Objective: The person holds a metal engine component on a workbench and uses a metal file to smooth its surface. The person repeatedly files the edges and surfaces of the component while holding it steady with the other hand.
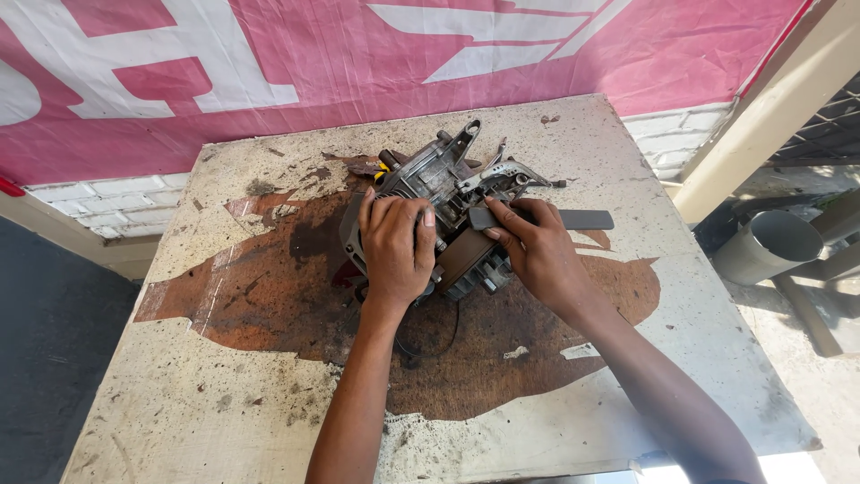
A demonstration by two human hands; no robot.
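A small grey metal engine block (436, 184) with brackets and bolts lies on a worn, stained table (224, 394) near its far middle. My left hand (394, 246) rests flat on the engine's near left side, fingers curled over its top. My right hand (533, 246) grips a dark flat tool handle (573, 220) that lies across the engine's right side and sticks out to the right. A black wire (430, 345) loops out from under the engine toward me.
A pink and white banner (358, 63) hangs behind the table over a white brick wall (116, 202). A grey pipe (770, 246) and a wooden beam (761, 125) stand to the right. Small debris bits (515, 353) lie on the tabletop.
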